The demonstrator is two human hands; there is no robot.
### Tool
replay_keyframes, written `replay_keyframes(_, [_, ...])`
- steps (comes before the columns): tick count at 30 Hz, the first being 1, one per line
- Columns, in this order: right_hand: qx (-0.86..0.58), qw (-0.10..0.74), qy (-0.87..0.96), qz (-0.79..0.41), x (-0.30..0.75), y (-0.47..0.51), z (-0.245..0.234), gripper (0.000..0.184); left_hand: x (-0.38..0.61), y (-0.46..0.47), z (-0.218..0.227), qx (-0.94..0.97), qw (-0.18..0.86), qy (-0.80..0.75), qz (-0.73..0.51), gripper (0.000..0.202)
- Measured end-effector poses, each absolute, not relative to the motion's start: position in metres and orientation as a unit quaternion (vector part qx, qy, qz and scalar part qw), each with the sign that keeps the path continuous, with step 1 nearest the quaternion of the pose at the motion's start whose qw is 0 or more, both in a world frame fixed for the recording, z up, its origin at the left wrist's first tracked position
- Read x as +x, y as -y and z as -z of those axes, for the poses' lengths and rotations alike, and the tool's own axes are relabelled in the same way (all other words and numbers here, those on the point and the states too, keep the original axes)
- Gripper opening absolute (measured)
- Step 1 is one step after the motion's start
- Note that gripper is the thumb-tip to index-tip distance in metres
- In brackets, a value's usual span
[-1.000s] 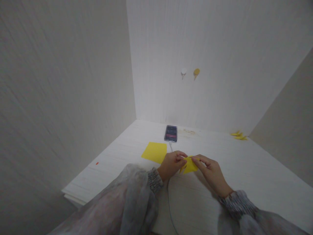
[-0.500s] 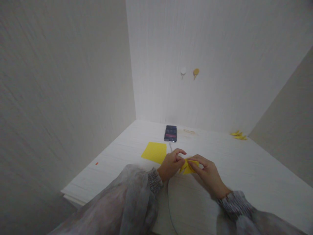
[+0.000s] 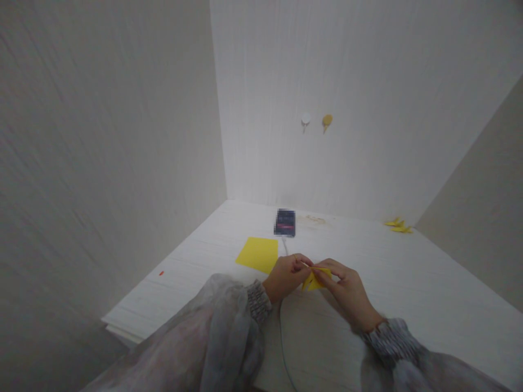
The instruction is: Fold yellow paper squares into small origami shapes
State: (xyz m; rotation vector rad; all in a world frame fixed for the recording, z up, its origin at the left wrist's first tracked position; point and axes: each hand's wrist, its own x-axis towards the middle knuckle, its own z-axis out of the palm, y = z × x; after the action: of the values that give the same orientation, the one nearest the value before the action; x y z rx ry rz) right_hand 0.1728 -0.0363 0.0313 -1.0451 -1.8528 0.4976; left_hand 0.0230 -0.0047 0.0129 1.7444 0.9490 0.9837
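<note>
Between my two hands is a small piece of folded yellow paper (image 3: pixel 317 281), raised just off the white table. My left hand (image 3: pixel 288 274) pinches its left edge between thumb and fingers. On the other side, my right hand (image 3: pixel 345 286) grips the right part, thumb in front and fingers behind. Creased flaps show between the thumbs; the fingers cover the upper portion. Left of my left hand lies a stack or sheet of flat yellow paper (image 3: pixel 257 253), its near right corner hidden behind that hand.
A phone (image 3: pixel 285 222) lies near the back wall, with a cable (image 3: pixel 283 337) running toward me under my left wrist. Several folded yellow paper shapes (image 3: pixel 399 226) sit at the back right corner. A small red bit (image 3: pixel 161 273) is at the left edge. Two hooks (image 3: pixel 327 120) hang on the wall.
My left index finger has come down from a raised position onto the folded paper, closing the pinch. My right hand stays almost where it was.
</note>
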Motion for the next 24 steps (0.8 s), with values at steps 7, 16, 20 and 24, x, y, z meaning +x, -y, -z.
replay_keyframes(7, [-0.437, 0.467, 0.738, -0.214, 0.1749, 0.0370, -0.0320, 0.019, 0.0252, 0.0061, -0.0144, 0.654, 0.518, -0.378, -0.401, 0.027])
replay_keyframes(16, [-0.444, 0.481, 0.712, -0.252, 0.1778, 0.0397, -0.0337, 0.023, 0.0261, 0.0028, -0.0070, 0.654, 0.515, -0.377, -0.405, 0.022])
replay_keyframes(20, [-0.457, 0.472, 0.706, -0.264, 0.1769, 0.0391, -0.0328, 0.024, 0.0278, 0.0038, -0.0096, 0.614, 0.579, -0.361, -0.396, 0.023])
replay_keyframes(24, [-0.486, 0.504, 0.665, -0.260, 0.1777, 0.0352, -0.0274, 0.026, 0.0286, 0.0029, -0.0121, 0.574, 0.585, -0.369, -0.438, 0.025])
